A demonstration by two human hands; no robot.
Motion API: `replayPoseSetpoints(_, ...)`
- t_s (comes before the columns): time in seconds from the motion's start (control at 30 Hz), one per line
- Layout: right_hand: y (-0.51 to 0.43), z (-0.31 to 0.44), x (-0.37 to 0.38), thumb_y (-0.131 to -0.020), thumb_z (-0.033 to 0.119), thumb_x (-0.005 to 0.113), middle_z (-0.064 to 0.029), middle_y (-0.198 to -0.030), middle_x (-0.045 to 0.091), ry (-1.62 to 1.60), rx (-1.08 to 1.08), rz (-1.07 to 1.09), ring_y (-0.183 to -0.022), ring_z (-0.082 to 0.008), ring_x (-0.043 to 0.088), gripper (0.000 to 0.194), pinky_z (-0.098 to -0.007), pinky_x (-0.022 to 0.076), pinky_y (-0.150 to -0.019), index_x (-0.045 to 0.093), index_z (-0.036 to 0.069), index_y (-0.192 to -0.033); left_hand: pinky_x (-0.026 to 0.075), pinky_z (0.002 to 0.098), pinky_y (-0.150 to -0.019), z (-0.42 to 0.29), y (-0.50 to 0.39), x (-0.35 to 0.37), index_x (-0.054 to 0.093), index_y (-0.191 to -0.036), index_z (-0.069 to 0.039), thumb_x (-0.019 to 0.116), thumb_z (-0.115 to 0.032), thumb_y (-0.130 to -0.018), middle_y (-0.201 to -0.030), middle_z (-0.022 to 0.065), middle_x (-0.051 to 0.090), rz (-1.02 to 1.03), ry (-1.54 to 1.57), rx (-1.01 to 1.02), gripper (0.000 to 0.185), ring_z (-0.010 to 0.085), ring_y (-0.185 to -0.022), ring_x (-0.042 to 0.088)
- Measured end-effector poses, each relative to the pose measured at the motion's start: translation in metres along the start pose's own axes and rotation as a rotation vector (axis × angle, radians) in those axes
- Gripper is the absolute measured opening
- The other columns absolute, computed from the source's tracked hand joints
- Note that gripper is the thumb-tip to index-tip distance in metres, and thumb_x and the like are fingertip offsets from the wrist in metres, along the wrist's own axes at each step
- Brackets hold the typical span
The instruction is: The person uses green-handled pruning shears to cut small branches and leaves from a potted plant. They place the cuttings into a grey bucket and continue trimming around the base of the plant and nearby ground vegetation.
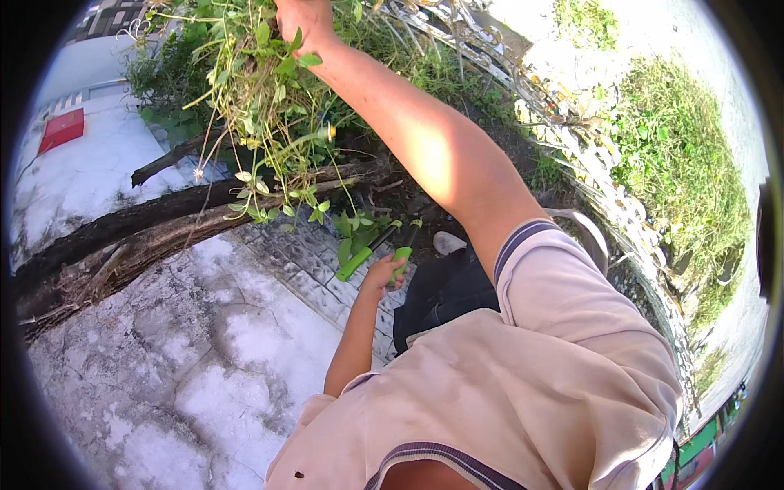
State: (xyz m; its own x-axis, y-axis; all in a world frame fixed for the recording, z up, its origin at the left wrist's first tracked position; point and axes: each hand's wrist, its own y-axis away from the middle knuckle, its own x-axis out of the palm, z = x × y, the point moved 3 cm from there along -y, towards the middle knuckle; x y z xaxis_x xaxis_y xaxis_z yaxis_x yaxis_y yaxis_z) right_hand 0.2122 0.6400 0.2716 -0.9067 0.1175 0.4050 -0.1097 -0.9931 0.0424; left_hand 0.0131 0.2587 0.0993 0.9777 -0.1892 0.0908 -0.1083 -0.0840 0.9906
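Note:
My left hand [386, 272] is closed around one bright green grip of a two-handled garden cutting tool [354, 264], low over the paving. Its other green grip lies beside the fingers, and dark shafts run up from both grips; no blades can be made out. At the top edge, my right hand [306, 27] is at the end of my outstretched arm, closed on a bunch of leafy green vines [260, 92]. The fingers are partly hidden by leaves and cut by the picture's edge. Stems hang from the bunch over dark soil and branches.
Thick dark logs [128, 239] lie across the left, beside a weathered concrete slab [226, 367]. Grey paving [306, 263] is by my left hand. An ornate white metal fence [576, 147] curves along the right, with grass [680, 159] beyond. A red box [61, 130] is far left.

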Motion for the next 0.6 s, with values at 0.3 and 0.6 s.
replayPoseSetpoints(0.3,-0.012,0.281,-0.196,-0.084,0.024,0.066,-0.0090,-0.102,0.048,0.582,-0.262,-0.035,-0.079,-0.0242,0.049,0.038,-0.0377,0.0404,-0.062,0.043,0.014,-0.112,0.033,0.0148,-0.038,-0.047,0.091,0.025,0.048,-0.116,-0.008,0.059,-0.021,-0.092,-0.085,0.0082,0.057,0.093,0.348,0.131,0.029,0.0038,-0.051,0.043)
replayPoseSetpoints(0.6,0.032,0.428,-0.589,-0.081,0.030,0.068,-0.0112,-0.124,0.042,1.110,0.079,-0.604,-0.095,-0.0323,0.049,0.059,-0.0415,0.0432,-0.073,0.035,0.020,-0.129,0.035,0.0169,-0.041,-0.141,0.087,0.071,0.051,-0.114,-0.009,0.059,-0.020,-0.091,-0.088,0.0075,0.056,0.012,0.403,0.024,0.027,0.0042,-0.052,0.042)
